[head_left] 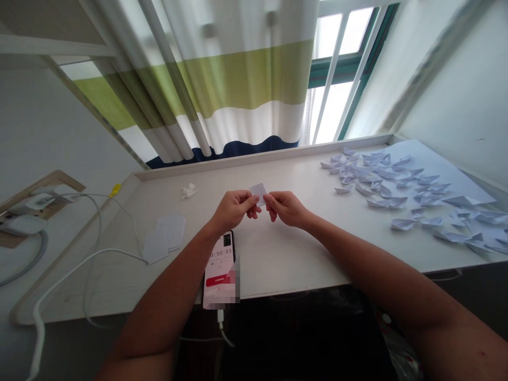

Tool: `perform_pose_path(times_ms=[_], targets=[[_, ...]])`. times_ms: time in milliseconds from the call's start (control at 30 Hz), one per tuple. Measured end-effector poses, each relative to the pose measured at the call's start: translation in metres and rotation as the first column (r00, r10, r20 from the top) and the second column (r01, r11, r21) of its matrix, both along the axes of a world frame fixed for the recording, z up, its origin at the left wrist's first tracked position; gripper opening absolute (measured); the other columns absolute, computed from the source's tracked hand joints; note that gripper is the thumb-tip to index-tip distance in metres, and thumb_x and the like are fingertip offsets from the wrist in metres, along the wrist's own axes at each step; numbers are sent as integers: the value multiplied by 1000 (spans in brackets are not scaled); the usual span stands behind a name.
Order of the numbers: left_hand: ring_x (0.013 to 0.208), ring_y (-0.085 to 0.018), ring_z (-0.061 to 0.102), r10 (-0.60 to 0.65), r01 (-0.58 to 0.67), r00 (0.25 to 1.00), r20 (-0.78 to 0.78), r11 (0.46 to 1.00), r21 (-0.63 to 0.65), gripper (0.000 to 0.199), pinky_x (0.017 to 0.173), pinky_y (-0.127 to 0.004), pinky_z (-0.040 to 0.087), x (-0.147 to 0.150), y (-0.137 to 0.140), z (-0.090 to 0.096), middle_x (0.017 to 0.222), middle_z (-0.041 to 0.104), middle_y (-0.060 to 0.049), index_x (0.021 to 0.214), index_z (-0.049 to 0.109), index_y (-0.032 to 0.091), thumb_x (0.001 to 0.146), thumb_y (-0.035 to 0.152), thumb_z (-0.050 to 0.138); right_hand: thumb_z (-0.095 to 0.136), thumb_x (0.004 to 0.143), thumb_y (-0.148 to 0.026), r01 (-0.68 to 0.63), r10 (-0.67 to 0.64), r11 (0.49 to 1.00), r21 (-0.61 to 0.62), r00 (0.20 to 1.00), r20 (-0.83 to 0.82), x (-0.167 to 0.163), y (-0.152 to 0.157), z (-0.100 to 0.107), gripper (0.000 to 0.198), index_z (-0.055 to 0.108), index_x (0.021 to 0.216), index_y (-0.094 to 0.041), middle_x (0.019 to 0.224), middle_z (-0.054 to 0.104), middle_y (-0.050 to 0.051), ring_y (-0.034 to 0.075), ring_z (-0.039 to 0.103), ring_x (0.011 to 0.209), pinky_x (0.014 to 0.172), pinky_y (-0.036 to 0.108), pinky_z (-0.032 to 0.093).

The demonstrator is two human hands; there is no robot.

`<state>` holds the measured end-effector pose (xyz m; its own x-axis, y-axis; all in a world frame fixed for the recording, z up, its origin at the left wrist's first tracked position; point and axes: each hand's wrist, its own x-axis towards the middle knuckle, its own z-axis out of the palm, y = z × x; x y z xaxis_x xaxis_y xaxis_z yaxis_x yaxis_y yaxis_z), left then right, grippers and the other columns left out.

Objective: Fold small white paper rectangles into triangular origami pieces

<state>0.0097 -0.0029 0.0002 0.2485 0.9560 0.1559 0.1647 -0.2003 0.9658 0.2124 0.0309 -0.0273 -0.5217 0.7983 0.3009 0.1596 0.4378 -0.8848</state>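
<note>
A small folded piece of white paper is held up between both hands, a little above the white desk. My left hand pinches its left edge between thumb and fingers. From the other side, my right hand grips the lower right edge in the same way, its fingers curled. Below my left wrist lies a phone with a lit screen showing a timer. Many small folded paper boats lie in a spread on the right part of the desk.
Flat white paper sheets lie left of the phone, beside a white cable. A crumpled tissue sits farther back. A large white sheet is under some boats. Chargers fill a power strip at far left. A curtain hangs behind.
</note>
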Motion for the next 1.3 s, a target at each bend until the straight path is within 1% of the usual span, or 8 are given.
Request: perform_pose_path(times_ms=[167,367,467,533,600,767,1033,1300], targets=[[57,-16,67,33,-33,999,-15,999,23,39,57,-28,54,-1,0,0,69,76,-8,74,75,15,90,50,81,44,106,-75,20,-23,999,46,997,75,3,-2,4,70,53,61,-22,50,61,1,14,54,49,58,28,42],[60,-16,70,74,-78,996,56,995,65,31,52,-25,53,0,5,-5,69,75,-4,89,80,16,89,47,83,47,108,-67,-29,27,999,42,998,49,0,0,-6,62,56,68,-21,55,62,0,13,57,52,58,27,46],[63,-18,73,124,-129,989,78,990,58,34,53,-26,54,-1,6,-6,72,77,-6,87,81,15,86,49,85,70,98,-63,35,-25,990,136,997,-70,1,4,-10,43,69,99,-20,88,74,5,16,67,68,59,28,54],[69,-21,76,161,-164,981,110,986,21,37,57,-28,58,-2,6,-5,78,81,-9,88,82,14,84,51,88,86,88,-55,26,0,972,233,994,-112,3,7,-10,51,70,125,-24,115,73,9,20,72,85,62,30,61],[74,-23,79,171,-170,976,138,985,-20,40,62,-31,62,-2,5,-4,84,83,-11,91,83,14,82,52,90,87,90,-48,-24,58,950,311,993,-100,6,9,-9,49,72,132,-28,124,70,9,22,73,95,68,32,66],[81,-27,82,145,-141,979,140,989,-33,43,67,-34,64,-4,4,-2,88,85,-12,96,85,14,81,54,91,76,100,-45,-36,79,928,370,992,-102,7,12,-10,23,83,114,-27,110,72,7,21,73,93,70,34,67],[93,-31,85,-12,19,994,104,997,-69,47,71,-34,64,-4,4,-4,97,86,-12,106,81,15,82,54,92,73,98,-61,108,-71,974,197,980,-188,3,10,-9,43,75,88,-20,87,75,6,19,70,75,62,34,62],[89,-28,84,-30,38,993,111,997,-74,45,74,-35,63,-4,4,-4,96,85,-12,106,79,14,84,51,91,80,88,-67,133,-113,990,53,954,-278,-2,9,-11,48,74,90,-20,84,77,5,17,69,68,59,34,63]])
